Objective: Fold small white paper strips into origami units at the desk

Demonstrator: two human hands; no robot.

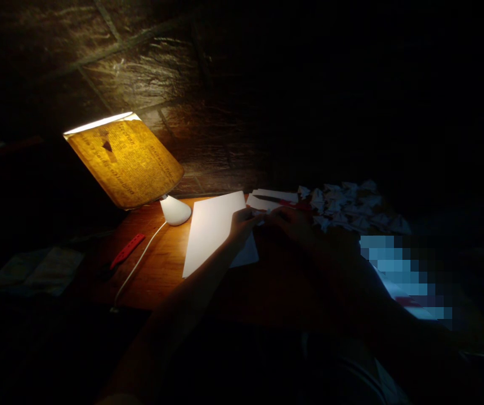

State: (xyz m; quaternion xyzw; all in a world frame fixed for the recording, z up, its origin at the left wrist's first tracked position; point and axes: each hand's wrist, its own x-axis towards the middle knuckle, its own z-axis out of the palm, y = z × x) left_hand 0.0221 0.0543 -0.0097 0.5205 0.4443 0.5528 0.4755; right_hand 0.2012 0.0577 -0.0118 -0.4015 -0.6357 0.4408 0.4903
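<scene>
Close together over the table, my left hand (241,223) and my right hand (293,223) both pinch a small folded piece of white paper (262,213). Its exact shape is partly hidden by the fingers and the dim light. A stack of white paper sheets (210,236) lies under and beside my left hand. Just beyond my hands, a dark-bladed tool with a red handle (286,202), perhaps scissors or a knife, rests on smaller white paper pieces (278,194). Many folded white paper shapes (343,205) are grouped to the right of my right hand.
A lit lamp with a printed yellow shade (128,163) stands on the wooden table (157,275) at the left, its white cord (140,251) trailing to the front edge. Near it lies a red strap (129,248). A pixelated bright screen (398,270) is at the right. Behind is a stone-tiled wall (149,73).
</scene>
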